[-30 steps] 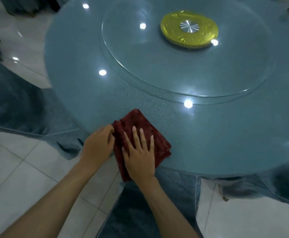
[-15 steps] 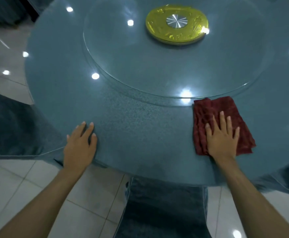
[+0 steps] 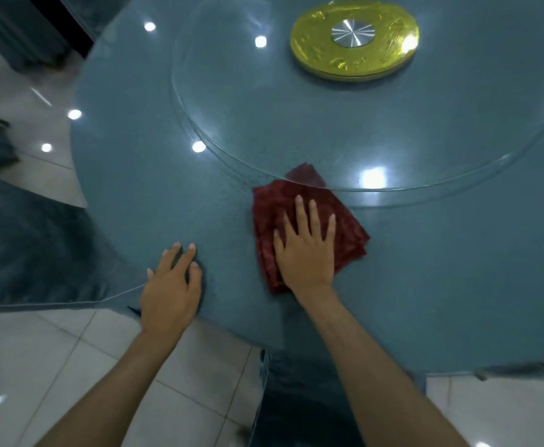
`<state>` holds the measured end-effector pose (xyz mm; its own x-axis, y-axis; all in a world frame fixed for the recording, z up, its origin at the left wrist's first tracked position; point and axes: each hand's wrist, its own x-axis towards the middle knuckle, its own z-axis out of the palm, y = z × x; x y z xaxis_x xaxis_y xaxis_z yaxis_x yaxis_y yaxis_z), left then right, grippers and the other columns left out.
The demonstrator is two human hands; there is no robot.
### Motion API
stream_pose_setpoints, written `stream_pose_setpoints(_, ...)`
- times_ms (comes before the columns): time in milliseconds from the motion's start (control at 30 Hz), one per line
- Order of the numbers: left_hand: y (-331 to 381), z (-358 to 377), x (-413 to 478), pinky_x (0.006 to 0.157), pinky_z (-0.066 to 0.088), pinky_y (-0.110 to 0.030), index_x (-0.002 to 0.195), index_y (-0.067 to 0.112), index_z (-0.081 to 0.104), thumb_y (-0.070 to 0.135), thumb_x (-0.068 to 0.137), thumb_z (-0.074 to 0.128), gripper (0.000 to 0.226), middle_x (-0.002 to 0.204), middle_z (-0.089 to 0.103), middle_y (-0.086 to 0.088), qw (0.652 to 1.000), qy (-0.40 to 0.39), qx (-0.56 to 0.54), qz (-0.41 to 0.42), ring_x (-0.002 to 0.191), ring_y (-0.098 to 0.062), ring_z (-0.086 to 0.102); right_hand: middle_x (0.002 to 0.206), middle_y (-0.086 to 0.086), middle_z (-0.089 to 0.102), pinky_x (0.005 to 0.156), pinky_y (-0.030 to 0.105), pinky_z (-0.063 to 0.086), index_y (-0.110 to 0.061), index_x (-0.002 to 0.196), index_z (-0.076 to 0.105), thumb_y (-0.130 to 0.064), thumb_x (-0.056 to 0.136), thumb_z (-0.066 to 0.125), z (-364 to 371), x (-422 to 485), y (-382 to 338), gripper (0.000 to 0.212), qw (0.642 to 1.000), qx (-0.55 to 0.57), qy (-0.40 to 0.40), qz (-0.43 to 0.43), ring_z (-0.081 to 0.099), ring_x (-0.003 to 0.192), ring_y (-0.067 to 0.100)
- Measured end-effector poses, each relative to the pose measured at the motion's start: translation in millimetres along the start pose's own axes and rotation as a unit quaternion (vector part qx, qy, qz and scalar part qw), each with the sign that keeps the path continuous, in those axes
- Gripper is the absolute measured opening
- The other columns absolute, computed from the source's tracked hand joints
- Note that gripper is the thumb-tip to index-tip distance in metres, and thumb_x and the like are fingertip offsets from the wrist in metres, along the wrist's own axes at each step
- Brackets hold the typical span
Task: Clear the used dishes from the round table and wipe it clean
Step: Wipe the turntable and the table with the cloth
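Head view: right hand (image 3: 306, 246) flat, fingers spread, pressing folded dark-red cloth (image 3: 344, 227) onto round blue-grey table (image 3: 154, 195); cloth's far corner under clear glass turntable (image 3: 231, 101). Left hand (image 3: 170, 291) flat at table rim.

My right hand (image 3: 306, 250) covers the middle of the red cloth (image 3: 351, 233). The round table (image 3: 167, 188) runs off the top and right edges.
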<state>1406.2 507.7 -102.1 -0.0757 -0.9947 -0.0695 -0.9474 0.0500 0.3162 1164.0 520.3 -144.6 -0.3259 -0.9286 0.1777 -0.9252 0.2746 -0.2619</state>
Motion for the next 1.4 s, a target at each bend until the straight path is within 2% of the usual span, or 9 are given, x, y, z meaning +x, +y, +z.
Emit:
stream_pose_setpoints(133, 1.2, -19.4, 12.6, 0.101, 0.049, -0.044, 0.129, 0.017, 0.067, 0.024, 0.105, 0.050, 0.030, 0.134, 0.065, -0.006, 0.999, 0.006, -0.052, 0.008, 0.116, -0.030, 0.064, 0.169, 0.006, 0.026, 0.123, 0.063, 0.009, -0.033, 0.156, 0.042, -0.045, 0.103, 0.038, 18.2, -19.2, -90.6, 0.054, 0.991, 0.050, -0.057, -0.108, 0.020, 0.157, 0.031)
stream_pose_setpoints(200, -4.8, -29.5, 20.1, 0.090, 0.048, -0.036, 0.122, 0.017, 0.066, 0.023, 0.104, 0.052, 0.024, 0.120, 0.071, -0.006, 0.995, 0.034, -0.089, -0.035, 0.104, -0.025, 0.066, 0.170, 0.006, 0.024, 0.123, 0.063, 0.007, -0.033, 0.157, 0.039, -0.046, 0.103, 0.034, 24.0, -33.6, -120.9, 0.055, 0.985, 0.049, -0.080, -0.145, 0.018, 0.157, 0.031)
stream_pose_setpoints(367, -36.8, -49.9, 46.2, 0.096, 0.047, -0.040, 0.125, 0.011, 0.062, 0.016, 0.099, 0.055, 0.028, 0.127, 0.067, -0.010, 0.982, 0.088, -0.134, -0.097, 0.115, -0.030, 0.062, 0.169, -0.001, 0.026, 0.125, 0.058, 0.012, -0.041, 0.156, 0.037, -0.048, 0.106, 0.034, 22.7, -34.4, -114.7, 0.051, 0.987, 0.045, -0.061, -0.141, 0.020, 0.157, 0.025)
stream_pose_setpoints(567, -86.0, -55.3, 116.4, 0.116, 0.034, -0.055, 0.148, 0.009, 0.043, 0.026, 0.103, 0.054, 0.049, 0.154, 0.042, -0.017, 0.999, -0.019, -0.021, 0.031, 0.142, -0.037, 0.039, 0.168, -0.001, 0.028, 0.123, 0.057, 0.019, -0.038, 0.158, 0.036, -0.047, 0.106, 0.033, -11.0, -44.1, 6.4, 0.053, 0.998, -0.036, -0.015, 0.048, 0.025, 0.156, 0.024)
stream_pose_setpoints(733, -119.6, -44.1, 144.6, 0.124, 0.014, -0.063, 0.161, 0.016, 0.029, 0.047, 0.108, 0.035, 0.061, 0.170, 0.020, -0.013, 0.991, -0.092, 0.079, 0.047, 0.156, -0.035, 0.020, 0.169, 0.002, 0.025, 0.121, 0.065, 0.018, -0.025, 0.156, 0.043, -0.052, 0.102, 0.023, -52.2, -92.5, 109.2, 0.064, 0.951, -0.050, -0.014, 0.305, 0.024, 0.156, 0.029)
stream_pose_setpoints(933, -132.9, -46.7, 141.1, 0.124, 0.016, -0.062, 0.159, 0.019, 0.033, 0.045, 0.109, 0.031, 0.057, 0.167, 0.028, -0.012, 0.991, -0.059, 0.066, 0.099, 0.153, -0.034, 0.026, 0.172, 0.001, 0.017, 0.122, 0.067, 0.011, -0.024, 0.158, 0.039, -0.058, 0.098, 0.018, -42.8, -104.6, 51.0, 0.073, 0.918, -0.062, 0.004, 0.393, 0.015, 0.158, 0.027)
stream_pose_setpoints(1133, -134.2, -68.6, 155.8, 0.122, 0.020, -0.061, 0.155, 0.022, 0.039, 0.043, 0.109, 0.027, 0.052, 0.163, 0.034, -0.010, 0.984, -0.110, 0.048, 0.129, 0.147, -0.035, 0.033, 0.169, 0.006, 0.027, 0.121, 0.064, 0.017, -0.026, 0.157, 0.041, -0.051, 0.103, 0.027, 13.0, -74.1, -106.8, 0.061, 0.950, -0.089, 0.000, 0.299, 0.025, 0.155, 0.030)
stream_pose_setpoints(1300, -132.6, -88.7, 181.7, 0.123, 0.004, -0.065, 0.135, 0.025, 0.062, 0.041, 0.110, 0.022, 0.050, 0.149, 0.047, -0.003, 0.980, -0.185, -0.044, 0.054, 0.141, -0.031, 0.038, 0.171, 0.005, 0.020, 0.123, 0.062, 0.014, -0.034, 0.161, 0.029, -0.050, 0.105, 0.030, 58.4, -34.9, -252.4, 0.059, 0.983, -0.080, -0.019, 0.166, 0.018, 0.158, 0.029)
stream_pose_setpoints(1400, -136.2, -101.1, 202.4, 0.112, 0.033, -0.052, 0.103, 0.008, 0.069, 0.033, 0.108, 0.030, 0.047, 0.117, 0.066, -0.013, 0.986, -0.112, -0.122, 0.032, 0.114, -0.034, 0.059, 0.172, 0.005, 0.016, 0.123, 0.063, 0.012, -0.035, 0.162, 0.024, -0.049, 0.107, 0.029, 78.6, -21.4, -315.9, 0.057, 0.997, -0.049, -0.043, 0.048, 0.013, 0.159, 0.029)
